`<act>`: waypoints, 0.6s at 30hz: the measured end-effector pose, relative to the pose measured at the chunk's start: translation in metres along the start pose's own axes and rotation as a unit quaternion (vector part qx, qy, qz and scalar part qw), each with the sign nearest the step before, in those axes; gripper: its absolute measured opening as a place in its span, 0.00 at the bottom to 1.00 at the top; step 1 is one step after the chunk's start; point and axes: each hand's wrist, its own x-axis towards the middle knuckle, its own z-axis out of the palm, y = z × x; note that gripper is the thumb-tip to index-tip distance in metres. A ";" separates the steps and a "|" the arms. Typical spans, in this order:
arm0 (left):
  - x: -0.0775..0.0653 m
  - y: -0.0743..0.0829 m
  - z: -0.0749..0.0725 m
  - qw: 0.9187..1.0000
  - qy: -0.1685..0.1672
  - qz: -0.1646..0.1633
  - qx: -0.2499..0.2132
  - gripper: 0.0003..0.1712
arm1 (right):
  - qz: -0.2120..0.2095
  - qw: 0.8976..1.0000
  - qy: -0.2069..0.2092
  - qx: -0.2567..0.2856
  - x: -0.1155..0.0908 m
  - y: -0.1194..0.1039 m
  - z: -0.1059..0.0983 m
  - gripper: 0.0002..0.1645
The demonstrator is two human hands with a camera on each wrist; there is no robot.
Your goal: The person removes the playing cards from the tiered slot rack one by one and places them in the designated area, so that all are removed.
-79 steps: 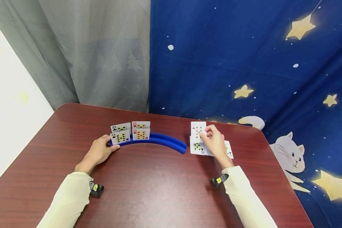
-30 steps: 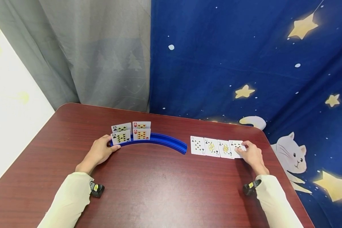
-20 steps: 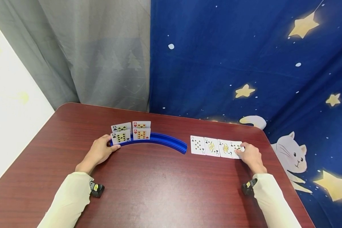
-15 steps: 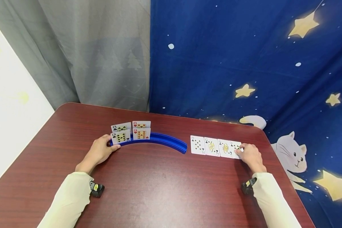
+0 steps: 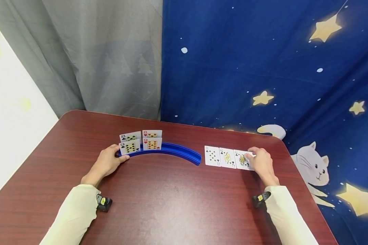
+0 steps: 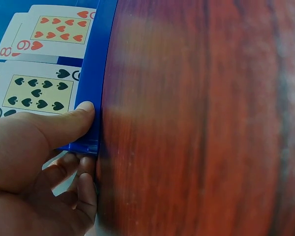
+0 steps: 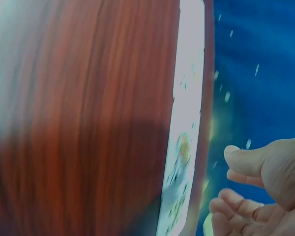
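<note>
My left hand (image 5: 105,161) grips the left end of a curved blue card holder (image 5: 182,153), thumb on its front edge and fingers curled behind, as the left wrist view shows. Four cards stand in the holder: a nine of spades (image 6: 37,91) and a nine of hearts (image 6: 61,30) in front, a black eight (image 5: 130,136) and an eight of hearts (image 5: 152,133) behind. My right hand (image 5: 261,163) hovers at the right end of a row of face-up playing cards (image 5: 227,158). Its thumb and fingers are parted, with nothing between them in the right wrist view. It covers part of the row's right end.
The red-brown wooden table (image 5: 171,204) has its back edge close behind the cards. Beyond hang a grey curtain (image 5: 119,68) and a blue curtain (image 5: 233,68) with stars. A black wrist camera (image 5: 260,199) sits on my right wrist.
My right hand laid its card at the row's right end and slid it left against the others. It has since shifted left, fingers parted. The left hand stays put.
</note>
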 end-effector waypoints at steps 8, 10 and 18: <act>-0.001 0.000 0.000 1.000 -0.002 0.000 0.002 0.21 | -0.109 0.989 0.051 0.089 -0.001 -0.053 0.019 0.13; -0.002 0.000 0.000 1.000 -0.003 0.001 0.002 0.21 | -0.132 0.984 0.055 0.106 -0.002 -0.065 0.024 0.12; -0.002 0.000 -0.001 1.000 -0.003 0.000 0.004 0.21 | -0.160 0.973 0.032 0.163 -0.009 -0.116 0.034 0.12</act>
